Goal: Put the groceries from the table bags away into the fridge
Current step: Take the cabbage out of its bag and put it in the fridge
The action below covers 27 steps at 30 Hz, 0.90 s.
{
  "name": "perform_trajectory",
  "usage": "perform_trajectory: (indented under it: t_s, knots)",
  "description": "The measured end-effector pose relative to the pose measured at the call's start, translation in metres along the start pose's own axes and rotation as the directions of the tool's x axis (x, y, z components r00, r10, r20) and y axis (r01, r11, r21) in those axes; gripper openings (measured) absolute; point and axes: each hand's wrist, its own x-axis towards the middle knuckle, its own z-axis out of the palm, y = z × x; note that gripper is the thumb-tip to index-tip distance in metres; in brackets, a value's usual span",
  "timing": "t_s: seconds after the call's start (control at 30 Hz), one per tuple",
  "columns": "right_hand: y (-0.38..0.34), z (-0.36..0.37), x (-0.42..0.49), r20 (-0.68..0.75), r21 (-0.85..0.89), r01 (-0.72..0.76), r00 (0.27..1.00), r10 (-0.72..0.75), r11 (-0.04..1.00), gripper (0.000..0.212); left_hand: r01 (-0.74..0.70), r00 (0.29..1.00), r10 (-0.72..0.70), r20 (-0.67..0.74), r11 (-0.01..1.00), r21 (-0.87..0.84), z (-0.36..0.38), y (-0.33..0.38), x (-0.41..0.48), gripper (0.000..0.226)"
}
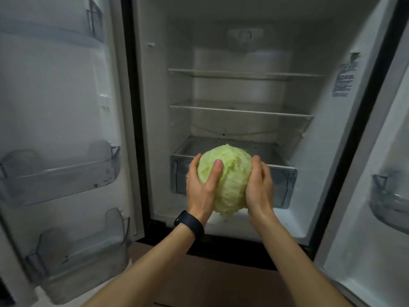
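Two bare forearms reach up from the bottom edge toward the open fridge (155, 107), the left one wearing a dark watch (189, 224). The left hand (200, 191) and right hand (259, 187) grip a pale green cabbage (230, 173) between them, each palm pressed to its side. The left thumb lies up across the near face, and the fingers of both hands wrap round the far side. A ring (187, 177) shows on one left finger.

The cabbage is held off any surface, before the front rim of the clear bottom drawer (285, 185). Above it sit two glass shelves (241, 111). Clear door bins (59, 178) line the left door, and another bin (389, 196) hangs on the right.
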Motion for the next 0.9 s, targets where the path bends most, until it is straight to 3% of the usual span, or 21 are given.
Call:
perform_trajectory:
  t_s: [0.13,0.23,0.33,0.5,0.67,0.9]
  knots:
    - [0.007,0.034,0.044,0.079,-0.014,0.019,0.997,-0.018,1.0,0.042,0.045,0.994,-0.041,-0.105,0.999,0.031,0.006,-0.019,0.044,0.092]
    - [0.008,0.062,0.085,0.156,-0.023,0.034,0.987,-0.03,0.999,0.041,0.04,0.985,-0.034,-0.169,0.999,0.029,0.012,-0.025,0.087,0.074]
    - [0.003,0.096,0.135,0.185,-0.036,0.047,0.982,-0.04,0.998,0.053,0.052,0.974,-0.04,-0.221,0.997,0.051,0.023,-0.034,0.141,0.06]
    - [0.013,0.151,0.213,0.178,-0.129,0.016,0.984,0.007,0.992,0.059,0.135,0.963,-0.11,-0.247,0.987,0.086,0.036,-0.058,0.228,0.078]
    - [0.031,0.192,0.262,0.17,-0.175,-0.089,0.978,0.119,0.981,0.06,0.235,0.954,-0.202,-0.223,0.963,0.134,0.034,-0.092,0.299,0.075]
    - [0.039,0.219,0.289,0.175,-0.251,0.014,0.984,0.031,0.968,0.061,0.239,0.943,-0.177,-0.282,0.949,0.206,0.038,-0.102,0.326,0.072]
